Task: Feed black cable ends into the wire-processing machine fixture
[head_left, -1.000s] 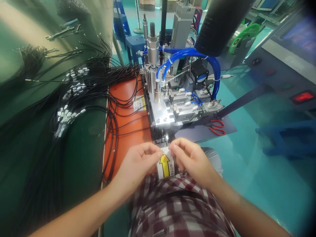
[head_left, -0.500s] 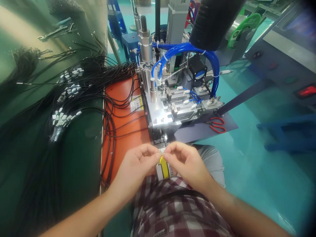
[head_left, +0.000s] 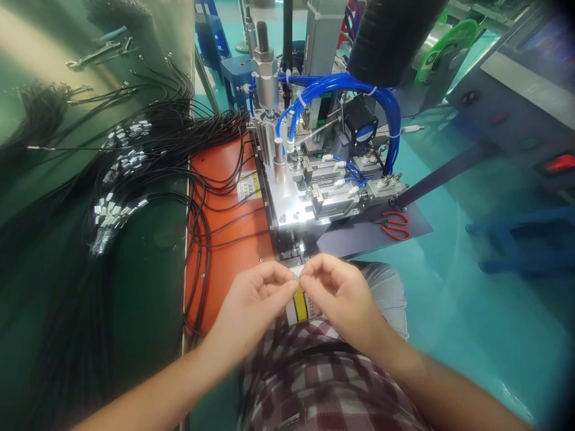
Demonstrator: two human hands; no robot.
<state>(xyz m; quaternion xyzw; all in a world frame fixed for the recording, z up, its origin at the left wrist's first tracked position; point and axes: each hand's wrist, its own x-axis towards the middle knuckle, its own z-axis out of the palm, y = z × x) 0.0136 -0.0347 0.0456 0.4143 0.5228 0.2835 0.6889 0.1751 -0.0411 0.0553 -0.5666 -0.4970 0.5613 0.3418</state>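
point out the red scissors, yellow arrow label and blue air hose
red-handled metal scissors [head_left: 396, 226], head view, on the red handles
white label with yellow arrow [head_left: 299, 305], head view, on the arrow shaft
curved blue plastic air hose [head_left: 356, 82], head view, at the arch's top

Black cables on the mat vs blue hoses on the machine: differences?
The black cables are thin, many, and lie loose over the green mat and orange plate. The blue hoses are thicker, few, and arch above the machine. The cables end in free silver ferrules; the hoses plug into the machine. Both are flexible and curved.
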